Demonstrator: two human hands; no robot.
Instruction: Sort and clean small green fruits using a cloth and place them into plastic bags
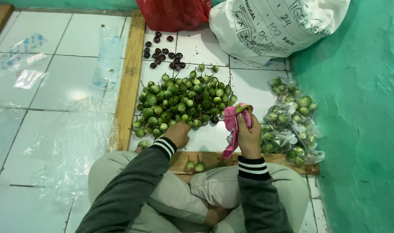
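Observation:
A pile of small round green eggplants [181,103] lies on the white tiled floor in front of me. My left hand [178,133] reaches into the near edge of the pile, fingers curled down among the fruits; whether it grips one is hidden. My right hand [248,136] is closed on a pink cloth [234,125] wrapped around a green eggplant that shows at its top. Two green eggplants [194,165] rest on the wooden strip [214,159] just above my crossed legs.
Several clear bags filled with green eggplants [292,121] lie to the right by the green wall. Dark purple fruits [164,54] sit beyond the pile. A white sack [270,26] and a red bag [173,13] stand at the back. Plastic sheets [54,129] cover the left floor.

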